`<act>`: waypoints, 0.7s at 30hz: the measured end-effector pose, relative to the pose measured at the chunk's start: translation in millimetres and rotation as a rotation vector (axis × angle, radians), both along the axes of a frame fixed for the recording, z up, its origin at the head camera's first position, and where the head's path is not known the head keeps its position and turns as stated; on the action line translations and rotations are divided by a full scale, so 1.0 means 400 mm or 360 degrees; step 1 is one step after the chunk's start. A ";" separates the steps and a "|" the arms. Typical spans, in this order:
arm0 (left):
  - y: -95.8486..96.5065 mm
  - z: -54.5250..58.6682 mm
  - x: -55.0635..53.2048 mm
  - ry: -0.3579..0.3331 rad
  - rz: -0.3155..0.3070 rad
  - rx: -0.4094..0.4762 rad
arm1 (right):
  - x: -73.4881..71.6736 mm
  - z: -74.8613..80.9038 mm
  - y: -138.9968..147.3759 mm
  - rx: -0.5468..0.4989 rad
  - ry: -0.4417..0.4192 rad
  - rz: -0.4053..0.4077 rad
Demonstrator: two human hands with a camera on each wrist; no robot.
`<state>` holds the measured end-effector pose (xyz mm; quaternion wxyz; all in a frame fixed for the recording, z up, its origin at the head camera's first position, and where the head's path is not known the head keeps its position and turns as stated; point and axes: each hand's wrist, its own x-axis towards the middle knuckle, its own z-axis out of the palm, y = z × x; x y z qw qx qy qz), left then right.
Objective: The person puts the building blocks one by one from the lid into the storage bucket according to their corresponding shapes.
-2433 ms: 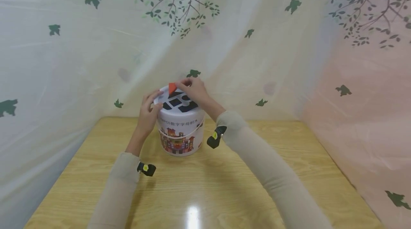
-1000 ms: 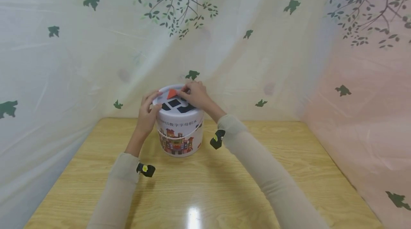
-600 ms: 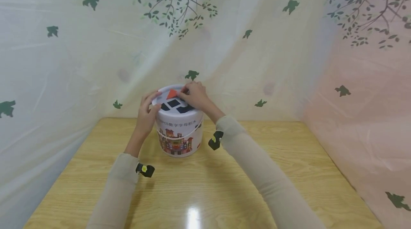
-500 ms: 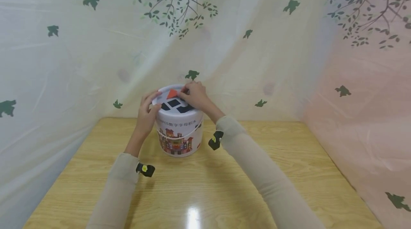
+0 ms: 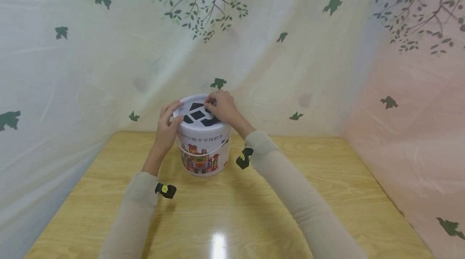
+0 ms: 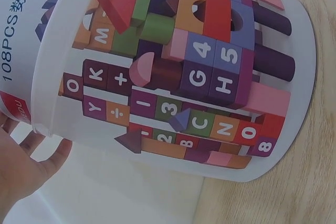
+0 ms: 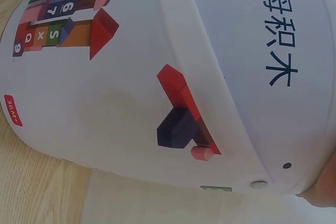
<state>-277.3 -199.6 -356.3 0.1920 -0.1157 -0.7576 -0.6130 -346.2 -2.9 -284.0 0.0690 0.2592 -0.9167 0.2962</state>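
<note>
A white shape-sorter bucket (image 5: 205, 134) stands upright on the table, its side printed with coloured building blocks. Dark cut-outs, one a triangular hole (image 5: 196, 106), show in its lid (image 5: 186, 105). My left hand (image 5: 167, 126) holds the lid's left rim, fingers on top and thumb toward the front. In the left wrist view the bent fingertips (image 6: 58, 156) touch the rim. Over the right part of the lid is my right hand (image 5: 222, 107), its fingers loosely bent and no block visible in them. Only a sliver of that hand (image 7: 321, 184) enters the right wrist view. The red block is out of sight.
The wooden table (image 5: 283, 194) reaches back to a pale curtain (image 5: 261, 61) printed with leaves and branches, which also hangs on both sides. A thin white handle (image 5: 197, 155) crosses the bucket's front. Small black cameras are strapped to both wrists.
The red triangular block, earlier upright in my right fingers and then lying at the triangular hole, is gone from view; the hole now shows dark. My left hand has kept its place.
</note>
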 end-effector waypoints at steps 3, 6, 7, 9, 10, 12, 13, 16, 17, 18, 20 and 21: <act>0.004 0.004 0.003 0.0001 0.0001 -0.0014 | -0.002 -0.001 0.006 -0.0068 0.0008 0.0012; 0.001 -0.006 -0.009 0.0007 0.0021 -0.0031 | -0.006 -0.002 0.011 -0.0171 0.0015 0.0031; 0.003 -0.002 -0.007 0.0006 0.0025 -0.0034 | -0.007 -0.002 0.012 -0.0218 0.0015 0.0035; 0.006 0.008 -0.002 -0.0008 0.0026 -0.0051 | -0.008 -0.003 0.015 -0.0294 0.0026 0.0039; 0.009 0.016 0.005 -0.0014 0.0020 -0.0055 | -0.008 -0.003 0.016 -0.0334 0.0034 0.0041; 0.014 0.031 0.019 -0.0025 0.0017 -0.0063 | -0.008 -0.004 0.018 -0.0410 0.0047 0.0051; 0.017 0.038 0.027 -0.0030 0.0016 -0.0069 | -0.008 -0.005 0.020 -0.0451 0.0050 0.0061; 0.024 0.050 0.045 -0.0024 0.0022 -0.0099 | -0.006 -0.007 0.025 -0.0529 0.0053 0.0086; 0.023 0.049 0.045 -0.0019 0.0026 -0.0112 | -0.005 -0.007 0.027 -0.0546 0.0047 0.0090; 0.022 0.045 0.043 -0.0014 0.0028 -0.0125 | -0.003 -0.007 0.030 -0.0561 0.0045 0.0093; 0.015 0.032 0.034 0.0001 0.0037 -0.0164 | 0.003 -0.004 0.039 -0.0576 0.0042 0.0085; 0.010 0.024 0.027 0.0007 0.0046 -0.0188 | 0.006 -0.002 0.045 -0.0583 0.0046 0.0082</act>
